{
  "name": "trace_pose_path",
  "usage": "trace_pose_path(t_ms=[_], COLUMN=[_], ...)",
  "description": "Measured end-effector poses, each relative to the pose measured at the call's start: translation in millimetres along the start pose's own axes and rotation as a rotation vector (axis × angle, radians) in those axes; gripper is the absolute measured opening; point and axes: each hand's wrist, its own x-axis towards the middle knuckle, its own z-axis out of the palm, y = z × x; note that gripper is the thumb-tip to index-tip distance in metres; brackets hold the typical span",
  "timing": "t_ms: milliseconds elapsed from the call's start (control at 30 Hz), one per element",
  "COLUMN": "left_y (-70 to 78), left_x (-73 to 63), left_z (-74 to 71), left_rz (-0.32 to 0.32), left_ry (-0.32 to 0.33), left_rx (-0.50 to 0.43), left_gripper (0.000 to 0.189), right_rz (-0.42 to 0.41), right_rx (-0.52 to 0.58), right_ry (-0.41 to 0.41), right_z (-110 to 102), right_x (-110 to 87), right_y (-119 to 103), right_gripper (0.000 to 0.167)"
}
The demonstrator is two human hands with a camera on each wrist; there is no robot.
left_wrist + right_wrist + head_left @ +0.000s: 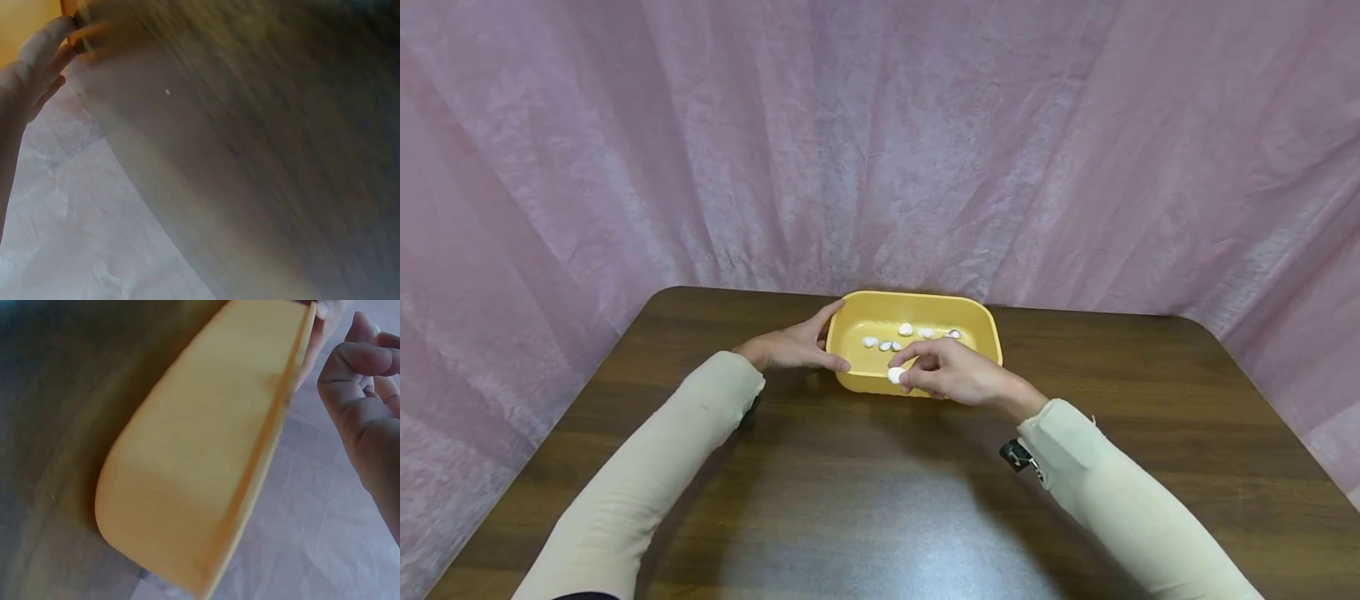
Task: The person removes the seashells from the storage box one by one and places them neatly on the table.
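Note:
A yellow plastic tub (917,305) stands on the table with several small, pale, shell-like pieces (906,329) scattered over its bottom. My left hand (793,345) grips the tub's left end, thumb at the near rim and fingers along the outer wall. Over the near rim, my right hand (958,373) pinches a small white shell-like piece (895,375) between thumb and fingertips. In the right wrist view the right hand (369,394) is above the tub's rim, and the piece is mostly hidden by its fingers. The left wrist view shows the left fingers (47,47) against the tub.
The dark brown wooden table (850,500) spreads out around the tub. A pink velvet curtain (880,150) hangs behind the table's far edge. A dark device (1017,455) is strapped at the right wrist.

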Motion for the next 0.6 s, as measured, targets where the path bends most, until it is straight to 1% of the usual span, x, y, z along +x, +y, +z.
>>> trace_pose_path(t_ms=[133,333,467,600], left_y=[-2.1,-4.9,-2.9,-1.0], left_x=[-0.3,0.9,0.9,-0.3], left_z=[-0.4,-0.3,1.3,2.1], left_rz=[-0.012,-0.022,-0.016,-0.002], left_ry=[0.004,0.018,0.032,0.026], left_rx=[0.005,-0.015,0.000,-0.005], left_gripper=[0.120,0.121,0.121,0.120], right_rz=[0.006,0.019,0.026,0.029], right_rx=[0.015,0.046,0.061,0.075], right_ry=[-0.015,-0.042,-0.055,-0.062], right_z=[10,22,26,30], right_x=[1.2,2.6,3.0,3.3], right_y=[3,6,7,9], right_gripper=[0.021,0.020,0.020,0.020])
